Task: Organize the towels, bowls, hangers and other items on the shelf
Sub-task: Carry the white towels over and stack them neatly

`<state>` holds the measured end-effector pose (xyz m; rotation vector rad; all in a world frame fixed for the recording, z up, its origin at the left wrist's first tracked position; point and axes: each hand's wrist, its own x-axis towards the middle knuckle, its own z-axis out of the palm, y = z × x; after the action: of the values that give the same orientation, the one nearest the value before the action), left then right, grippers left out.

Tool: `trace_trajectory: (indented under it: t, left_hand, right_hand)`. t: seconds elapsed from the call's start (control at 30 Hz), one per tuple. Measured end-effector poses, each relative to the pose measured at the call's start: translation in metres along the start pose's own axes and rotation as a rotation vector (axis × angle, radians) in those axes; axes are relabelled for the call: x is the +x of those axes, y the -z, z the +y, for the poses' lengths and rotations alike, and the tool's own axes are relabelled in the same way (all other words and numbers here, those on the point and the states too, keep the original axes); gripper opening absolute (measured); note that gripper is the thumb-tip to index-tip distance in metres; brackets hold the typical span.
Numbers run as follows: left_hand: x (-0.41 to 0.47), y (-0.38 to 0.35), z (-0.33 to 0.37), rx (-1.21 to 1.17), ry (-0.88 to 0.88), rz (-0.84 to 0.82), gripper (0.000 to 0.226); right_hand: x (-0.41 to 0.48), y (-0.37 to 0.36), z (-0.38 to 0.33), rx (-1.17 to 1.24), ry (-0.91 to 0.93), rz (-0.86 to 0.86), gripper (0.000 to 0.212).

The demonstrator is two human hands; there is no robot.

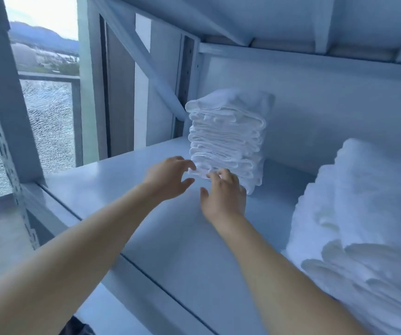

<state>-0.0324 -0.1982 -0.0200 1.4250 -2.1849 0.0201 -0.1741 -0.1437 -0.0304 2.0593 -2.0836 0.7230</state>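
A tall stack of folded white towels (228, 139) stands at the back of the pale shelf (122, 189). My left hand (170, 177) is open, fingers spread, with fingertips touching the stack's lower left corner. My right hand (226, 194) lies beside it with spread fingers against the stack's bottom front edge. Neither hand grips a towel. A larger pile of thick white towels (358, 213) fills the right end of the shelf.
An upper shelf (291, 52) hangs close above the stack. A diagonal brace (156, 76) and a metal upright (189, 76) stand left of the towels. A perforated post (8, 165) marks the shelf's left front corner, with a window (47, 117) behind.
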Motion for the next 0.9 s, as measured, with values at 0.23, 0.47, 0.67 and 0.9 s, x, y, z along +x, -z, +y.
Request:
trace_trajectory:
  t: [0.23, 0.47, 0.67, 0.9]
  left_hand:
    - [0.043, -0.036, 0.014, -0.015, 0.004, -0.032, 0.03]
    - [0.035, -0.048, 0.003, -0.038, 0.075, -0.042, 0.034]
    - [0.036, -0.051, 0.002, -0.117, 0.112, -0.061, 0.039]
    - [0.051, -0.052, 0.011, -0.123, 0.108, -0.052, 0.037]
  right_hand:
    - [0.024, -0.002, 0.017, -0.042, -0.12, -0.026, 0.04]
    - [0.028, -0.013, 0.032, 0.058, -0.266, -0.031, 0.045]
    - [0.034, -0.017, 0.039, 0.149, -0.259, 0.041, 0.047]
    - [0.035, -0.017, 0.04, 0.142, -0.257, 0.047, 0.053]
